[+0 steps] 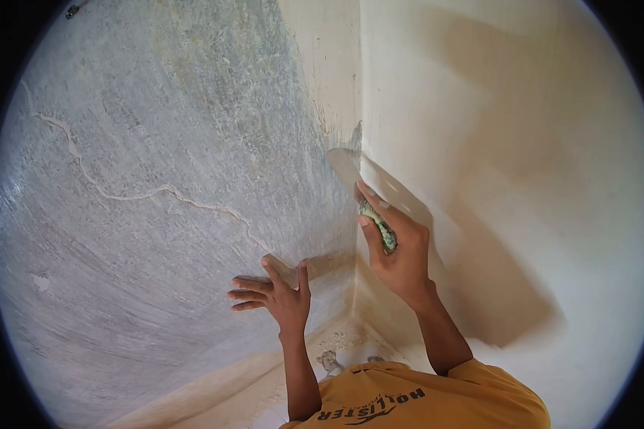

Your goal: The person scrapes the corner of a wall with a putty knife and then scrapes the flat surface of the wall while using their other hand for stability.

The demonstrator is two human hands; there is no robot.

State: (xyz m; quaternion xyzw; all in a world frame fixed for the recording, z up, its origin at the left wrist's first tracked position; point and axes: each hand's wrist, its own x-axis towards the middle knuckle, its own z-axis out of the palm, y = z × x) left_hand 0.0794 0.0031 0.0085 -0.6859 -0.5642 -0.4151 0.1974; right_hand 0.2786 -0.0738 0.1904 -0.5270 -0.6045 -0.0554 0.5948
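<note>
My right hand (406, 254) is wrapped round the worn green handle of a scraper (343, 164), one finger stretched along it toward the blade. The wide blade points up and left at the wall's inside corner, its edge right at the grey surface. My left hand (283, 294) is spread against the grey scraped wall (157, 264), lower and to the left, with nothing in it. A pale, filled-looking crack line (168, 189) runs down this wall toward my left fingertips.
A smooth cream wall (494, 179) meets the grey one at the corner, close to my right hand, and carries my shadow. Cream coating (329, 64) remains above the blade. Crumbs of debris (347, 332) lie in the floor corner below.
</note>
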